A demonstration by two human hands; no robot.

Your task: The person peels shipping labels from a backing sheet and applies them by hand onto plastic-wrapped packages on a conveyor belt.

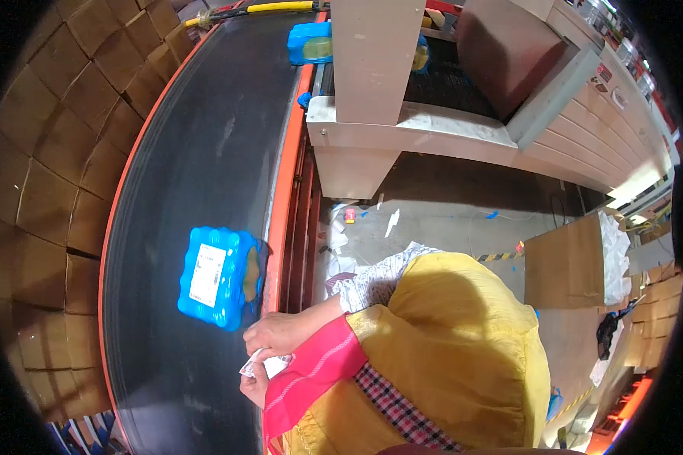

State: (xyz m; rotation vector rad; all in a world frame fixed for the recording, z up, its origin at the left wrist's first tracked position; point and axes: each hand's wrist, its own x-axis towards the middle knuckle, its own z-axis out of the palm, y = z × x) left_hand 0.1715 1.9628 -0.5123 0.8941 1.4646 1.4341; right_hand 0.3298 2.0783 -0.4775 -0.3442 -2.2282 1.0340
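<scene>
A small piece of white printed paper, like a label (278,365), is between my hands at the belt's near edge. My left hand (255,385) is closed, pinching the paper between thumb and finger. Just above it in view, my right hand (279,334) is also closed, its fingertips bent down onto the same paper. Past my right hand, on the black conveyor belt (182,152), lies a blue shrink-wrapped pack (239,267) with a white label on its upper face. The hands do not touch this pack.
An orange rail (290,174) edges the belt. Stacked cardboard boxes (42,205) line its far side. Another blue pack (305,39) sits beside a beige machine post (376,61). Paper scraps (392,223) litter the floor, and a carton (561,265) stands at right.
</scene>
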